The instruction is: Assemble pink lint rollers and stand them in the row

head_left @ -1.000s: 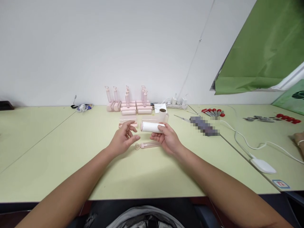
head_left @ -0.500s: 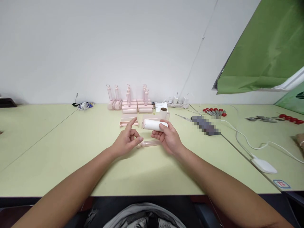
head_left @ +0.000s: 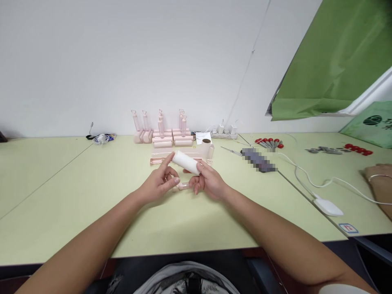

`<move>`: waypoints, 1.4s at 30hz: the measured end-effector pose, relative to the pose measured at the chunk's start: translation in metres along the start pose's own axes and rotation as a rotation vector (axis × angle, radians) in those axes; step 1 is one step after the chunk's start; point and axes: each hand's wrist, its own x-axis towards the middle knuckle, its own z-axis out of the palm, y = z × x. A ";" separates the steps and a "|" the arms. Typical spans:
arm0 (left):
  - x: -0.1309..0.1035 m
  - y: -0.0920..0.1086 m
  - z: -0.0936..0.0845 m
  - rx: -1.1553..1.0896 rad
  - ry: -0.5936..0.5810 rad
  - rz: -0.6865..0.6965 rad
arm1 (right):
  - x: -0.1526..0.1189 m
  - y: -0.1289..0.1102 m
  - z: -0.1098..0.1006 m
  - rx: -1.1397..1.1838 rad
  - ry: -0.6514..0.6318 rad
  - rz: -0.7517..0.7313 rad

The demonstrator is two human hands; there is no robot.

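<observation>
My right hand (head_left: 210, 179) grips a white lint roller roll (head_left: 186, 161) by its right end, the roll tilted with its left end higher. The index finger of my left hand (head_left: 161, 179) reaches to that left end and seems to touch it. The other left fingers are loosely curled with nothing in them. Below the roll a clear pink handle (head_left: 184, 186) lies on the table, partly hidden by my right fingers. Behind the roll lies an open pink roller case (head_left: 157, 161), partly covered by it. An upright cardboard core (head_left: 206, 148) stands to the right.
Several assembled pink lint rollers (head_left: 162, 141) stand by the wall. A power strip (head_left: 225, 134) with chargers, a pixelated object (head_left: 259, 160), red-ended tools (head_left: 269, 143) and a white cable (head_left: 306, 173) lie to the right. Another person's arm (head_left: 379, 183) rests at the far right.
The white roll has tilted, its left end rising and meeting my left index finger. The view has shifted slightly to the right, and more of the other person's arm shows.
</observation>
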 end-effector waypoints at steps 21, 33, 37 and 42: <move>0.001 0.008 0.024 -0.218 0.174 -0.008 | -0.007 0.015 0.013 -0.256 -0.164 0.022; 0.011 -0.003 -0.014 0.066 0.501 0.042 | -0.007 0.016 0.009 -0.309 -0.184 0.052; 0.011 -0.011 -0.020 0.170 0.525 -0.005 | -0.005 0.020 0.007 -0.329 -0.188 0.031; 0.010 -0.013 -0.018 0.229 0.451 -0.072 | -0.005 0.020 0.007 -0.356 -0.170 0.012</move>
